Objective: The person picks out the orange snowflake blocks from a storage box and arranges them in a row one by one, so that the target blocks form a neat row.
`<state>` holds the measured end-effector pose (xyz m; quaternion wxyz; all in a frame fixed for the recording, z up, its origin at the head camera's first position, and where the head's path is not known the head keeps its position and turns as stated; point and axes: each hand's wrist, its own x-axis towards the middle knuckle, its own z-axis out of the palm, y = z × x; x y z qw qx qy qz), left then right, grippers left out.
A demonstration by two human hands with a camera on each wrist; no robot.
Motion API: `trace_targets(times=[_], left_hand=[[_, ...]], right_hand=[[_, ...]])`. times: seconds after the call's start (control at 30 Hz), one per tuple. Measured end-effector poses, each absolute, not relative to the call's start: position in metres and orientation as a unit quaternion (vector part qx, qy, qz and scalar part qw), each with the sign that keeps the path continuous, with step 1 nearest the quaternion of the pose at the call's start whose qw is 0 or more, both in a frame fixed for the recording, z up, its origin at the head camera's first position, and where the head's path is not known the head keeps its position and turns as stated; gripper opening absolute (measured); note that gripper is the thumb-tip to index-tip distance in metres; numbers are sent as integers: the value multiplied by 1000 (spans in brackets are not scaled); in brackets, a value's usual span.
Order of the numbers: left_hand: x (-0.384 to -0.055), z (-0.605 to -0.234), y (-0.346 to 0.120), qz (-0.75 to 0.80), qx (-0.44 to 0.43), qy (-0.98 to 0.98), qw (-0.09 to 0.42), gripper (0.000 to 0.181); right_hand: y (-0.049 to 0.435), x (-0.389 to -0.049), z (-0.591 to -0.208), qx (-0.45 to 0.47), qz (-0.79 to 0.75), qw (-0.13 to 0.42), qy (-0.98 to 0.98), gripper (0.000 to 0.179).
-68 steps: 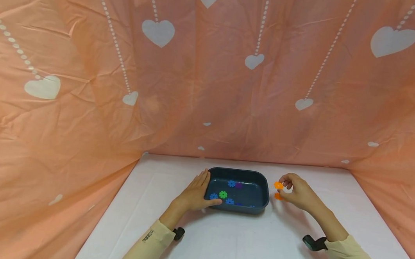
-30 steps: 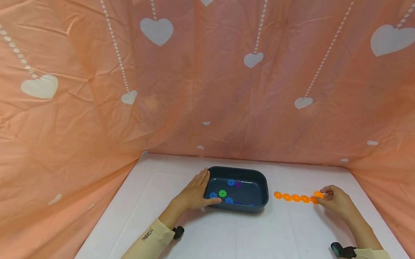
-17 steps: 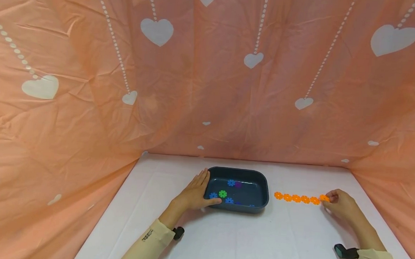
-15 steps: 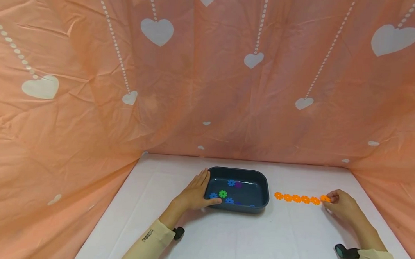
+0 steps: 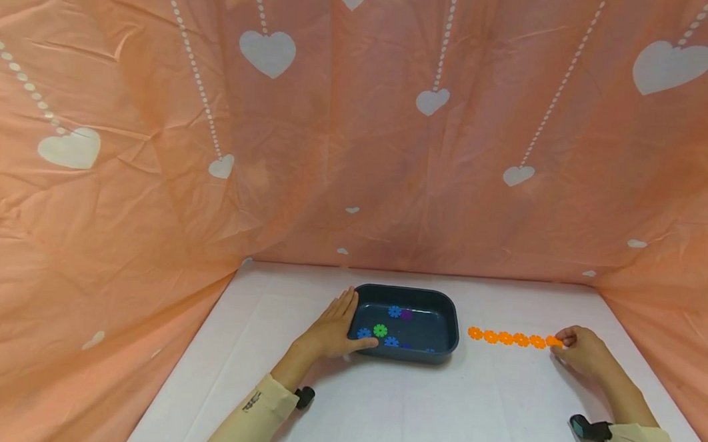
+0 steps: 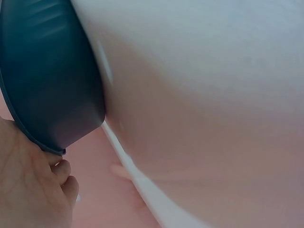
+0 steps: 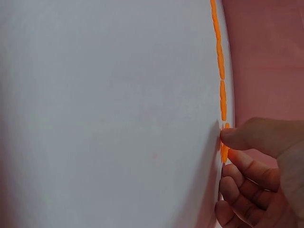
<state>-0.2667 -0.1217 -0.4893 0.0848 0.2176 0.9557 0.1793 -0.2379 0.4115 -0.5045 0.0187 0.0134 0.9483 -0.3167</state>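
In the head view a dark blue rectangular tray (image 5: 421, 358) stands on the white table. My left hand (image 5: 330, 332) rests on its left side, fingers straight along the edge and thumb over the front corner. The left wrist view shows that palm beside the tray's wall (image 6: 57, 95). Inside the tray lie blue, purple and green snowflake discs, the green disc (image 5: 380, 330) nearest my thumb. To the right, orange snowflake discs (image 5: 506, 338) form a row. At its right end my right hand (image 5: 584, 352) pinches an orange snowflake disc (image 7: 225, 151) between thumb and index finger, low at the table.
The white table (image 5: 416, 418) ends at an orange curtain (image 5: 427, 205) with pale hearts, which hangs behind it and on both sides. Each wrist carries a small black camera, such as the right wrist camera (image 5: 589, 429).
My right hand has moved right from beside the tray to the row's right end, lowering the orange disc there; in the last half second it shifted only slightly. The left hand and tray stayed put.
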Motion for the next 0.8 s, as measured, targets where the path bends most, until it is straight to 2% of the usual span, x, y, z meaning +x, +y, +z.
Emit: trace_targets(times=[0.43, 0.8], left_hand=[[-268, -490, -122, 181, 216, 956, 84, 122], [-269, -493, -123, 177, 217, 956, 84, 121]], right_hand=[[412, -238, -506, 17, -315, 18, 949, 32], [414, -237, -508, -4, -309, -9, 951, 34]])
